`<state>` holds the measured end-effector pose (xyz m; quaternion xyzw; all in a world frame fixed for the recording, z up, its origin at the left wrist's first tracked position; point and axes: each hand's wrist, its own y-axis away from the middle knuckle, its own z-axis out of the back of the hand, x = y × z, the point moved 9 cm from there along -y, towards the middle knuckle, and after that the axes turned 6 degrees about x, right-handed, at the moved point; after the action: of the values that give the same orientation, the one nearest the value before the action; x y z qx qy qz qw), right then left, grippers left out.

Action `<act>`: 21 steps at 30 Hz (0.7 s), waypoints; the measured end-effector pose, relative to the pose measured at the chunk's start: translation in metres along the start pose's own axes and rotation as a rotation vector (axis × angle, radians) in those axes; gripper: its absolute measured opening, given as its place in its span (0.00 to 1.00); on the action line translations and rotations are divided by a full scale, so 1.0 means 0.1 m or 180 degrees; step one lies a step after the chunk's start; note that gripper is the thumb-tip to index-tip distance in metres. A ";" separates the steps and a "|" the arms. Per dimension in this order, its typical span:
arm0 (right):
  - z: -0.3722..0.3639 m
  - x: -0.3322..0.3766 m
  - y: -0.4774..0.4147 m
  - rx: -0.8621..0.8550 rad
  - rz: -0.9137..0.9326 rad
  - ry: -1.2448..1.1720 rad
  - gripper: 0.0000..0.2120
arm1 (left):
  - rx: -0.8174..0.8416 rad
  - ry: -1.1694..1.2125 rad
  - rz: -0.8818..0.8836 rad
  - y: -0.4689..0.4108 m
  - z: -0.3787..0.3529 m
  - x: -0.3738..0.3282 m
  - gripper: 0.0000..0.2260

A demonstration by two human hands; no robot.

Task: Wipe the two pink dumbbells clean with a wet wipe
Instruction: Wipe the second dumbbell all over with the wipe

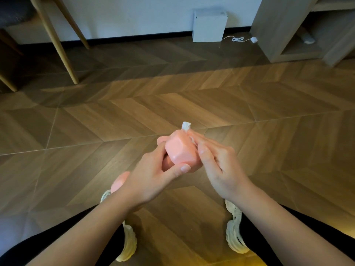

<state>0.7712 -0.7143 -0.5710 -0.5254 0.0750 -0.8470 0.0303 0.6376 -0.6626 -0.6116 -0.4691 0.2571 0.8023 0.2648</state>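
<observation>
A chevron-patterned wood floor (134, 112) fills the frame and runs to a white wall with a dark skirting along the top. Pale wooden chair legs (55, 41) stand upper left, a white box (209, 25) upper centre and a light wood shelf unit (284, 29) upper right, with open floor between them and the hands.

At centre, the left hand (153, 173) curls round a smooth, matte pink dumbbell (181, 150). The right hand (217, 164) lays nearly straight fingers on a white wet wipe (186, 125) against the dumbbell's angular head; its thumb is hidden. The second pink dumbbell (120, 182) shows just behind the left wrist.
</observation>
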 end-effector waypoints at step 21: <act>0.01 0.08 0.01 -0.0034 0.0161 -0.0185 0.19 | 0.0306 -0.0519 0.0192 -0.02 -0.18 0.04 0.39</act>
<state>0.7684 -0.7170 -0.5633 -0.5479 0.0918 -0.8299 0.0511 0.6488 -0.6723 -0.6237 -0.3810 0.2870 0.8322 0.2827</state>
